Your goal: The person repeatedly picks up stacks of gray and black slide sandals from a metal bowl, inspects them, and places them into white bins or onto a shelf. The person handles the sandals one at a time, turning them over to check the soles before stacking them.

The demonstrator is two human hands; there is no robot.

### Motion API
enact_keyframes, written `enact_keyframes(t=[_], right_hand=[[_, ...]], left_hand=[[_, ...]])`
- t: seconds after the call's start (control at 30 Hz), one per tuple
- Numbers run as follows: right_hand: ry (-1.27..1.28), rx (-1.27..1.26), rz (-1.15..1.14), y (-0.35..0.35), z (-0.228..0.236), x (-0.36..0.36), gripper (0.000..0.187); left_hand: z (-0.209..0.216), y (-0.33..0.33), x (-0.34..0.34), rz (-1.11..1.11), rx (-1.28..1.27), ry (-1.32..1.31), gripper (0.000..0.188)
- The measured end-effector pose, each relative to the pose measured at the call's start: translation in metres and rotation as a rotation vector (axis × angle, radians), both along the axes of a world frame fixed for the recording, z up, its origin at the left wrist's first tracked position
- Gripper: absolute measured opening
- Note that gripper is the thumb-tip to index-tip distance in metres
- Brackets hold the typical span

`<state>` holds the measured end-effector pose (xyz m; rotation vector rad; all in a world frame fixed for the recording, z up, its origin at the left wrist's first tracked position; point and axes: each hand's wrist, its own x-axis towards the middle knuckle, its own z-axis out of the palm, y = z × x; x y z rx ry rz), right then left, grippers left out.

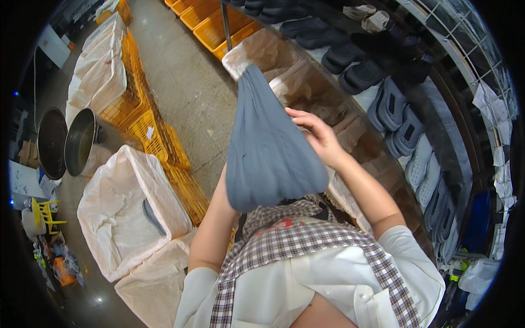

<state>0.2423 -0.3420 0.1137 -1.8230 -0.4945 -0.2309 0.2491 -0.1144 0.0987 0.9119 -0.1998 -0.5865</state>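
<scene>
A large blue-grey piece, soft-looking and creased lengthwise, is held up in front of my chest. It narrows to a folded end at the top and is broad and rounded at the bottom; its exact kind I cannot make out. My right hand is at its right edge, fingers bent and closed against it. Behind the piece my left hand is hidden, with only the left forearm showing below it. At the lower left, a lined basket contains a grey slipper-like item.
Grey and black slippers line a shelf along the right. Beside it runs a row of bins with pale liners. Yellow crates and two round metal drums stand at the left. A metal pole rises at the top.
</scene>
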Motion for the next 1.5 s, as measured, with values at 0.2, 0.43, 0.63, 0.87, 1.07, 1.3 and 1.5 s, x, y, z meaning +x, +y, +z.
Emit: enact_keyframes(t=[0.2,0.43,0.63,0.87,1.07,1.3,1.5], right_hand=[[0.731,0.434,0.113,0.008,0.017,-0.034,0.057],[0.668,0.430,0.063,0.026,0.013,-0.046,0.074],[0.719,0.563,0.025,0.027,0.013,-0.048,0.069],[0.676,0.492,0.044,0.026,0.017,-0.048,0.069],[0.759,0.545,0.007,0.025,0.019,-0.048,0.070],[0.636,0.434,0.052,0.016,0.008,-0.049,0.074],[0.726,0.555,0.034,0.017,-0.011,-0.054,0.073]], left_hand=[[-0.022,0.006,0.015,0.039,-0.179,0.387,0.040],[-0.020,0.002,0.006,0.058,-0.229,0.362,0.043],[-0.019,0.000,0.006,-0.012,-0.259,0.488,0.045],[-0.023,-0.001,-0.003,0.032,-0.239,0.539,0.046],[-0.016,-0.008,-0.004,0.010,-0.183,0.497,0.047],[-0.019,-0.005,-0.008,-0.036,-0.194,0.547,0.051],[-0.039,-0.009,-0.006,-0.045,-0.068,0.494,0.053]])
